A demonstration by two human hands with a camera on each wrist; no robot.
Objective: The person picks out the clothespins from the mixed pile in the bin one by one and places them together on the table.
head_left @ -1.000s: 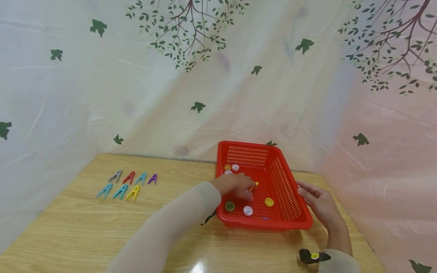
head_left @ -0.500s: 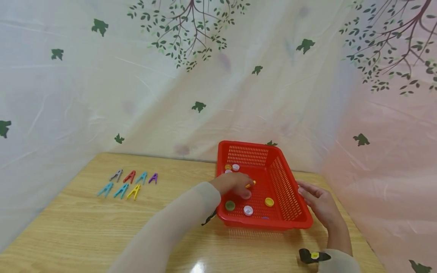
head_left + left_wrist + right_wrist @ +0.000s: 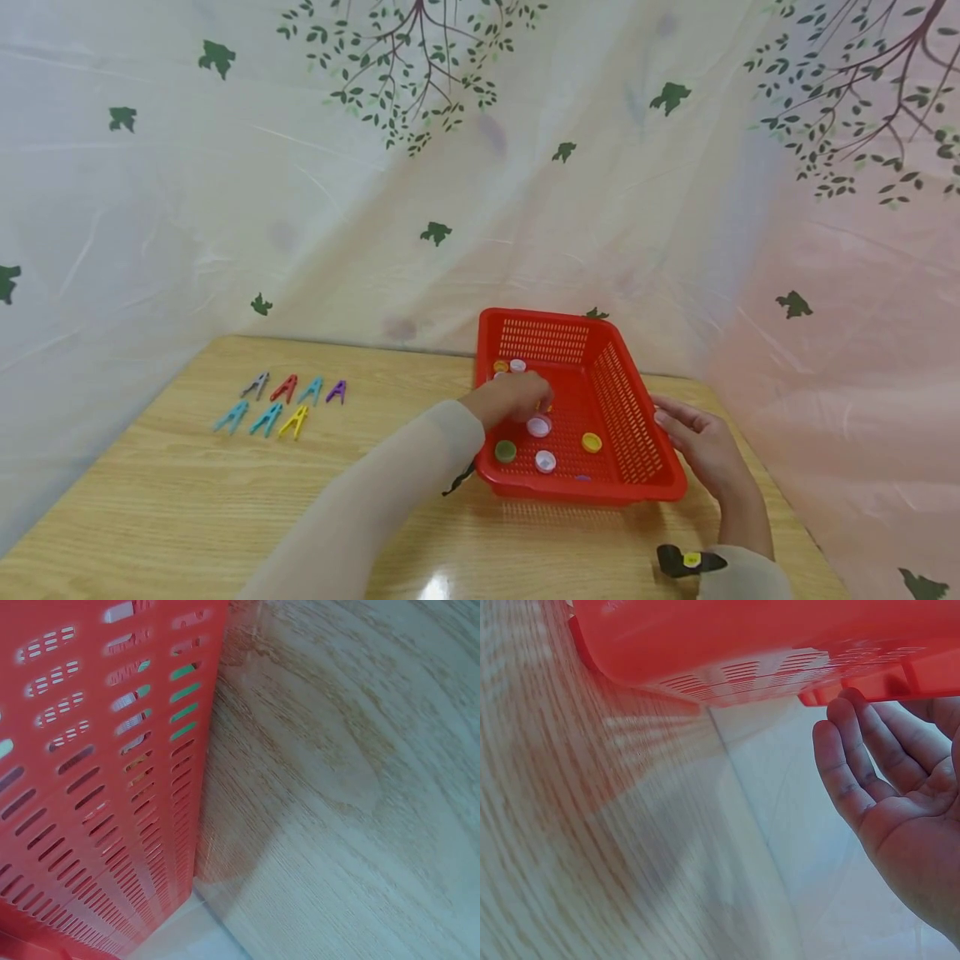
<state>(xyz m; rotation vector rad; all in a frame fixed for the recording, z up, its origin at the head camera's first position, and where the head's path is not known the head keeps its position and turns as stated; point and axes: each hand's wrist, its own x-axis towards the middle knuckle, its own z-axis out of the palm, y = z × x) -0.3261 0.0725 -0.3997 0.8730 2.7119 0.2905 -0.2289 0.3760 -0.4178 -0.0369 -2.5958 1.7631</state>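
A red plastic basket (image 3: 615, 492) with slotted walls stands tilted toward me on the table. Inside it, my left hand (image 3: 521, 394) has curled fingers around a small yellow clothespin (image 3: 545, 408), mostly hidden by the hand. A white bottle cap (image 3: 538, 427) lies just below those fingers. Nearby in the basket are a green cap (image 3: 506, 452), another white cap (image 3: 545, 462) and a yellow cap (image 3: 591, 442). My right hand (image 3: 701, 446) grips the basket's right rim, thumb on top and fingers underneath, as the right wrist view confirms. The left wrist view shows only the basket's outer wall (image 3: 97, 772), not the hand.
Several clothespins lie in two rows on the left of the wooden table (image 3: 150, 500), among them a red one (image 3: 284, 389), a purple one (image 3: 337, 392) and a yellow one (image 3: 293, 422). A cloth backdrop (image 3: 337, 250) with printed leaves hangs behind the table.
My left hand has drawn slightly left and back inside the basket with the yellow clothespin, uncovering the white cap below it. The right hand has stayed on the rim.
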